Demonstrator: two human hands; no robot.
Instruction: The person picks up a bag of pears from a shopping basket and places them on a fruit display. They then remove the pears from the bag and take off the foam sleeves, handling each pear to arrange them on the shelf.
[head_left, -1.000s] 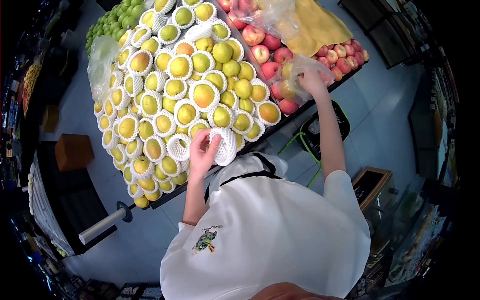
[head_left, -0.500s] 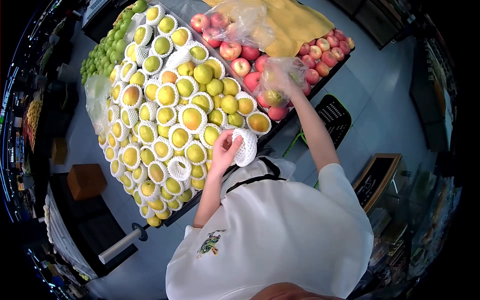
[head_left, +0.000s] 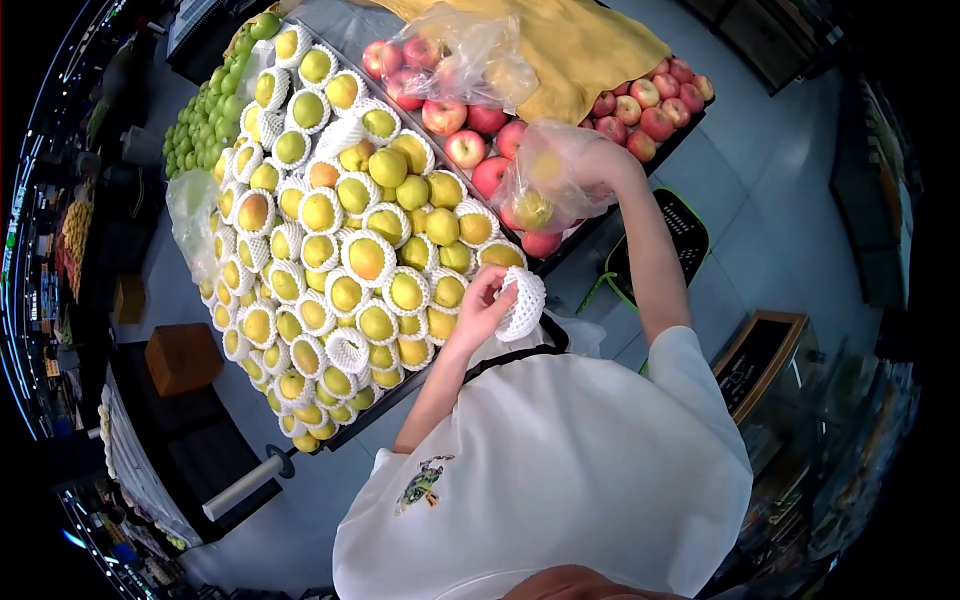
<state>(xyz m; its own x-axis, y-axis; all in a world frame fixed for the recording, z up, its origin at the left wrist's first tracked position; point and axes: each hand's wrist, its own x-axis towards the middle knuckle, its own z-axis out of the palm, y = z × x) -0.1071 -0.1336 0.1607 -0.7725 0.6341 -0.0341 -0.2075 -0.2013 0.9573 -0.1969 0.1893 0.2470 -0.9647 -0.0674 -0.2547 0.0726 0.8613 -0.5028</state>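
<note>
The foam sleeve is at the table's near edge, pinched in the left hand's closed grip; its long axis runs roughly outward from the person, slightly slanted. The right hand meets a bag over apples, its grip unclear. Netted pears cover the table's left part; grey tiled floor surrounds it.

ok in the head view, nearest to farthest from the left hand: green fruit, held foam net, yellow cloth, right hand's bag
1. Foam net, in the left hand
2. Bag, at the right hand
3. Yellow cloth, beyond the bag
4. Green fruit, far left
</note>
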